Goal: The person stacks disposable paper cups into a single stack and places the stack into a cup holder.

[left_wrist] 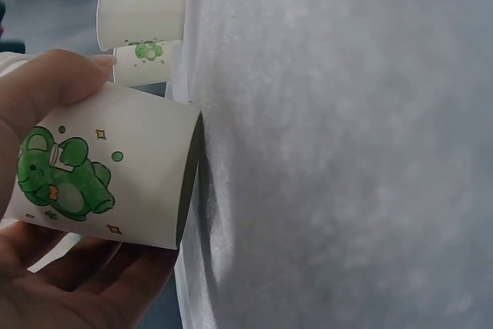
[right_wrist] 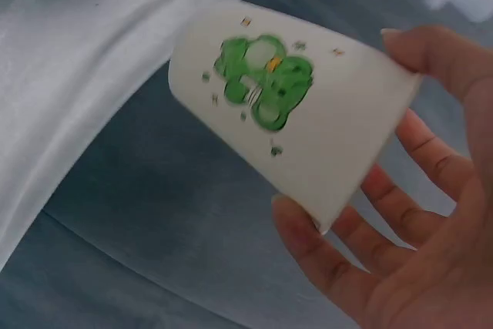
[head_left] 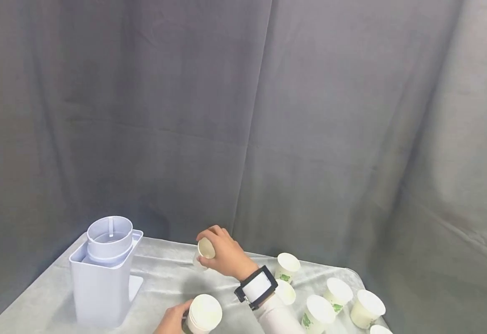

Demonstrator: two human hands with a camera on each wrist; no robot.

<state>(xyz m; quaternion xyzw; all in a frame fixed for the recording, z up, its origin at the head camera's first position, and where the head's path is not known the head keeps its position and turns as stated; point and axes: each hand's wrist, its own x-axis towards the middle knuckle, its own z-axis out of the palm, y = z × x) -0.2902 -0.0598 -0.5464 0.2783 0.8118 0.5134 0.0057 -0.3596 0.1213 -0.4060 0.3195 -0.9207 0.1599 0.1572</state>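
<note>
My right hand [head_left: 220, 253] holds a white paper cup [head_left: 206, 249] tilted in the air above the table's middle. The right wrist view shows its green cartoon print [right_wrist: 266, 86], with my fingers [right_wrist: 331, 260] curled under the rim end. At the near edge my left hand [head_left: 176, 317] grips a second paper cup [head_left: 203, 313]. In the left wrist view this cup [left_wrist: 115, 167] carries the same green print, and its base meets the white cloth [left_wrist: 323, 152].
A pale plastic cup holder [head_left: 101, 273] with a round tube on top stands at the table's left. Several more paper cups [head_left: 337, 292] stand at the right, near the table's edge. A grey curtain [head_left: 268, 116] hangs behind.
</note>
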